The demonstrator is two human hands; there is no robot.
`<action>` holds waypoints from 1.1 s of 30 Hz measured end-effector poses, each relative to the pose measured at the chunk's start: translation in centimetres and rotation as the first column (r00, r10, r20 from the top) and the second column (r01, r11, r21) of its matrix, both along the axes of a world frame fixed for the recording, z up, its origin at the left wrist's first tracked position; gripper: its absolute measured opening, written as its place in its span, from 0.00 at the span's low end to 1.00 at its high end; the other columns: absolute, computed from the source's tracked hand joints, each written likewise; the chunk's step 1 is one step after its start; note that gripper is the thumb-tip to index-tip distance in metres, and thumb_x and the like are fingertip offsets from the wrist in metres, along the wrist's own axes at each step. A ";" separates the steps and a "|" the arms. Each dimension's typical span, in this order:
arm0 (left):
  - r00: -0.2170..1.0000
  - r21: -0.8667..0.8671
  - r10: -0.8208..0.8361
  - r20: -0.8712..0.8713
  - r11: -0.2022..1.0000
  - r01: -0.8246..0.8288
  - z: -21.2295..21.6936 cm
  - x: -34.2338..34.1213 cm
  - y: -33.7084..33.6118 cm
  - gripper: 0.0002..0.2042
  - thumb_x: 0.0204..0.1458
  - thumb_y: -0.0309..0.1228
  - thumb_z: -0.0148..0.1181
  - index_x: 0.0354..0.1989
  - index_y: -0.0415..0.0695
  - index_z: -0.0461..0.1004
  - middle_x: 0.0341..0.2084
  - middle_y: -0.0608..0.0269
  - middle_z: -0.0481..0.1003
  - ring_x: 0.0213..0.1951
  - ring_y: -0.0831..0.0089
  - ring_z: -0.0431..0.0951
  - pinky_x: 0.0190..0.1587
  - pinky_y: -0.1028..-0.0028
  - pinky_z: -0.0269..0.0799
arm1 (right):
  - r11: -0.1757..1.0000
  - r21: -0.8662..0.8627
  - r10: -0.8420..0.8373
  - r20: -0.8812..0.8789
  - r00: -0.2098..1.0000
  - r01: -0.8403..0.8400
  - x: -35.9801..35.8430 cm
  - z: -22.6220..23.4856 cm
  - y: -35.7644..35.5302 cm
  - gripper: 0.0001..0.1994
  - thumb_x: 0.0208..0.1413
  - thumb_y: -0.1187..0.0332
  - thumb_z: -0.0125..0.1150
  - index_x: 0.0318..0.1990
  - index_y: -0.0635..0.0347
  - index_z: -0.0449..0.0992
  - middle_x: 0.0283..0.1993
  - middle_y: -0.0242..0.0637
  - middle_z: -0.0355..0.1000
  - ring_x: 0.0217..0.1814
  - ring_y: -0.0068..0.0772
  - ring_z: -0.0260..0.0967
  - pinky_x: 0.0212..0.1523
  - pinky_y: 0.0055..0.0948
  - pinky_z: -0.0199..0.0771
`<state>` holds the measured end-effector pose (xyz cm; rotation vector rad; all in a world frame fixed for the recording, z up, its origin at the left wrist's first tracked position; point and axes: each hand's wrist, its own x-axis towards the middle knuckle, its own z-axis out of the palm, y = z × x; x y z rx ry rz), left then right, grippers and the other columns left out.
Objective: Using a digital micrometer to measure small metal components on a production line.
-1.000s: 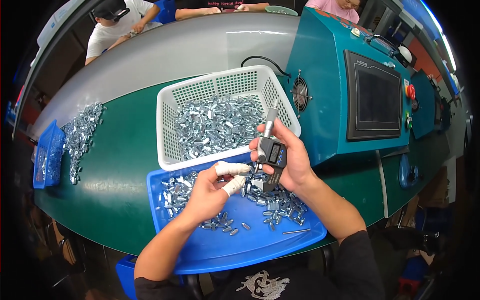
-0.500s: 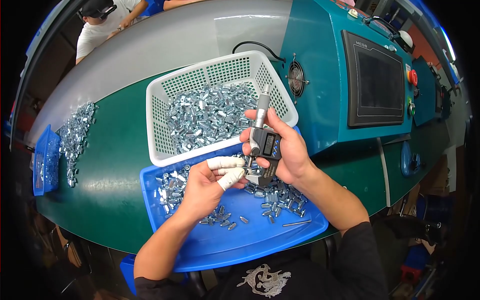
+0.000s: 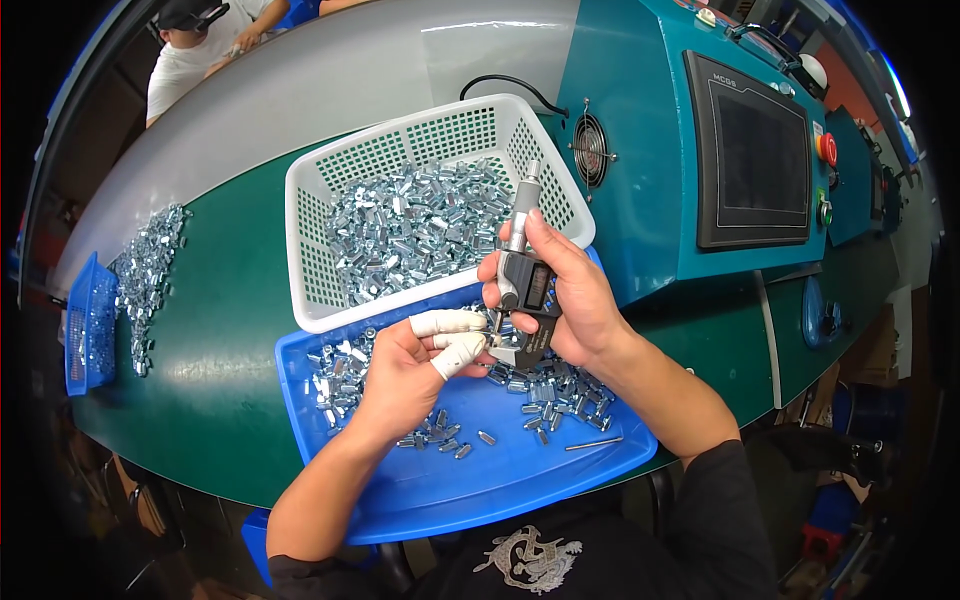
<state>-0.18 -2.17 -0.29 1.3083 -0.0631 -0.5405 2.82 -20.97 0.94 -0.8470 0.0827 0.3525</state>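
"Micrometer (image 3: 526, 287) snugly wrapped in the right hand (image 3: 582, 308), over the blue tray (image 3: 480, 492)."
"And the left hand (image 3: 402, 375)?"
"Wrapped fingers (image 3: 445, 322) nearly together at its measuring end; I can't tell what's pinched."
"Gauging, I'd say; next needs a square fit."
"White basket (image 3: 428, 138) stands beyond."
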 end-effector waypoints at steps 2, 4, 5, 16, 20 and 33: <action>1.000 0.004 -0.004 -0.010 1.000 0.004 0.1 0.1 0.0 0.11 0.53 0.25 0.58 0.44 0.37 0.73 0.35 0.60 0.77 0.36 0.71 0.79 0.38 0.73 0.78 | 1.000 0.001 -0.003 -0.004 1.000 0.003 0.0 0.1 0.0 0.17 0.65 0.51 0.40 0.44 0.55 0.65 0.34 0.41 0.72 0.31 0.28 0.73 0.14 0.17 0.64; 1.000 0.008 -0.012 -0.019 1.000 0.012 0.0 0.2 0.1 0.11 0.53 0.24 0.59 0.44 0.36 0.72 0.34 0.60 0.77 0.36 0.72 0.79 0.37 0.74 0.78 | 0.998 0.057 0.003 -0.045 0.999 -0.001 0.0 0.1 -0.1 0.18 0.64 0.50 0.40 0.45 0.55 0.65 0.33 0.41 0.72 0.31 0.28 0.73 0.14 0.18 0.64; 1.000 0.016 -0.008 0.004 1.000 0.008 -0.2 0.2 0.2 0.11 0.53 0.24 0.59 0.44 0.36 0.73 0.34 0.60 0.77 0.37 0.72 0.79 0.37 0.74 0.77 | 0.998 0.059 -0.002 -0.044 0.999 0.004 0.0 0.2 -0.1 0.18 0.64 0.50 0.40 0.45 0.55 0.65 0.33 0.41 0.72 0.31 0.28 0.73 0.14 0.18 0.64; 0.997 0.119 -0.017 0.072 0.993 0.008 0.0 0.1 0.2 0.09 0.51 0.23 0.60 0.40 0.37 0.74 0.31 0.63 0.77 0.30 0.77 0.77 0.34 0.76 0.76 | 0.998 -0.068 -0.009 -0.018 1.000 0.008 -0.4 0.3 0.0 0.18 0.64 0.50 0.41 0.46 0.56 0.66 0.33 0.39 0.72 0.29 0.23 0.73 0.13 0.15 0.62; 0.961 0.103 0.134 0.241 0.981 -0.163 0.3 0.8 0.6 0.10 0.51 0.21 0.60 0.43 0.37 0.72 0.31 0.62 0.76 0.31 0.77 0.76 0.34 0.75 0.76 | 0.999 -0.041 -0.016 -0.022 1.000 0.015 -0.3 0.3 -0.1 0.19 0.64 0.51 0.41 0.46 0.57 0.66 0.33 0.39 0.72 0.29 0.23 0.73 0.13 0.15 0.63; 0.655 0.840 -0.535 0.534 0.427 -0.336 -1.1 -0.6 -1.1 0.11 0.46 0.34 0.63 0.35 0.40 0.75 0.28 0.55 0.71 0.31 0.59 0.76 0.33 0.64 0.73 | 1.000 -0.013 -0.027 -0.048 0.998 0.027 0.0 0.2 -0.2 0.21 0.64 0.48 0.38 0.45 0.56 0.66 0.33 0.40 0.72 0.30 0.28 0.73 0.13 0.17 0.62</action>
